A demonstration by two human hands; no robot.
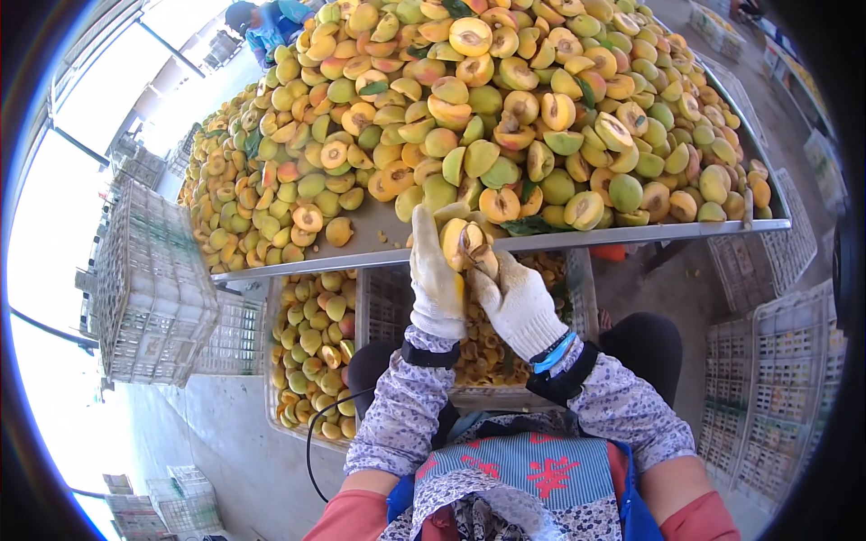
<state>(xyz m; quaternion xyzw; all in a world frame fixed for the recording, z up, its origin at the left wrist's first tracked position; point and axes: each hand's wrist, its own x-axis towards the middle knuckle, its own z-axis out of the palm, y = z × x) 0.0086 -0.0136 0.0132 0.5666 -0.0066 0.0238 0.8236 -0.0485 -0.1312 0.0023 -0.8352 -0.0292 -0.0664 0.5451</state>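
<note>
My left hand point(437, 284), in a pale work glove, holds a cut yellow peach half point(457, 240) just over the near edge of a metal-rimmed table. My right hand point(520, 305), in a white knit glove, presses its curled fingers against the fruit's right side. A small brown, curved piece point(474, 245) shows at the cut face; whether it is the stone or a tool tip I cannot tell. What my right fingers close around is hidden. Beyond both hands lies a large heap of halved peaches point(433, 117), several with stones still in them.
The table's metal rim point(631, 236) runs across in front of me. Below it stand a crate of peaches point(316, 343) and a crate point(492, 397) of small brownish pieces between my legs. Stacked plastic crates stand left point(158, 288) and right point(776, 388). Another person point(275, 27) is at the far left.
</note>
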